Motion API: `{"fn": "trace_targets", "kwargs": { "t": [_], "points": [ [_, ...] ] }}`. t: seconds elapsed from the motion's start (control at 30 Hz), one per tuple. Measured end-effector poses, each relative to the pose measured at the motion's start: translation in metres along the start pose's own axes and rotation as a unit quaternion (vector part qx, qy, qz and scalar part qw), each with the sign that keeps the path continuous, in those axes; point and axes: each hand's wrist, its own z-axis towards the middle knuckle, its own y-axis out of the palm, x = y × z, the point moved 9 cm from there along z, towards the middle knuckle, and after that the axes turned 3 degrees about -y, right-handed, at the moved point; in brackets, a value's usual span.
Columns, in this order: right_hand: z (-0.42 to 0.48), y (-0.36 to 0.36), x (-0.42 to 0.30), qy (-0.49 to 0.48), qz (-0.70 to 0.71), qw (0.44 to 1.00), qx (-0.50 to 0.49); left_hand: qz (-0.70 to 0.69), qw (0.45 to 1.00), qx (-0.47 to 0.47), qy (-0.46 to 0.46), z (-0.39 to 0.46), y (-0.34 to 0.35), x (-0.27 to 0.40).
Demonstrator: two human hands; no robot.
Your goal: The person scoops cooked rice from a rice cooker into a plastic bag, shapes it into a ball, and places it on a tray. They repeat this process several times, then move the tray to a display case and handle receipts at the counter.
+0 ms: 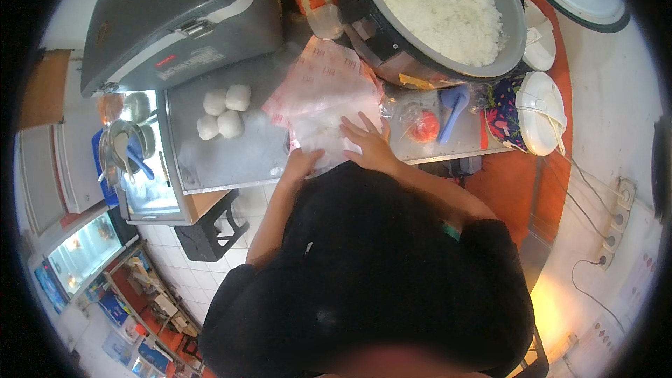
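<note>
A stack of pink-and-white printed wrapping paper (336, 84) lies on the metal counter in front of me. My left hand (304, 164) is at the paper's near left edge, its thumb on the sheet. Spread over the near right part of the paper is my right hand (370, 144), fingers apart. Left of the paper sit several white wrapped bundles (226, 110). To the right lie a red round thing in clear plastic (424, 125) and a blue rice paddle (454, 113). Whether the left fingers grip the sheet's edge is hard to see.
A large open rice cooker full of white rice (446, 10) stands at the back right, a grey cooler box (184, 26) at the back left. A patterned container with a white lid (541, 113) is on the right. The counter's front edge (231, 188) runs close to my body.
</note>
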Motion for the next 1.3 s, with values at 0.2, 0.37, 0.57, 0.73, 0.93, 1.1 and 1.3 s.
{"fn": "trace_targets", "kwargs": {
  "t": [0.2,0.37,0.57,0.73,0.93,1.1,1.3],
  "points": [
    [0.008,0.009,0.001,-0.016,-0.152,0.988,0.029,-0.377,0.922,-0.054,0.067,-0.002,-0.008,0.048],
    [0.022,-0.010,-0.007,0.015,-0.077,0.997,-0.013,-0.005,0.893,0.078,0.442,-0.040,-0.016,0.136],
    [0.025,-0.002,-0.008,0.006,-0.108,0.993,0.050,0.485,0.678,0.142,0.533,-0.070,0.037,0.172],
    [0.046,-0.009,0.016,0.062,-0.019,0.998,0.011,0.416,0.771,0.091,0.473,-0.027,0.017,0.166],
    [0.071,-0.027,0.060,0.127,0.029,0.991,0.012,0.217,0.924,0.147,0.280,0.004,-0.019,0.137],
    [0.077,-0.040,0.037,-0.048,-0.089,0.978,0.184,0.303,0.742,0.378,0.464,-0.034,-0.028,0.154],
    [0.072,0.017,0.070,0.167,0.025,0.978,0.121,0.238,0.890,0.312,0.231,0.002,-0.015,0.116]
  ]
}}
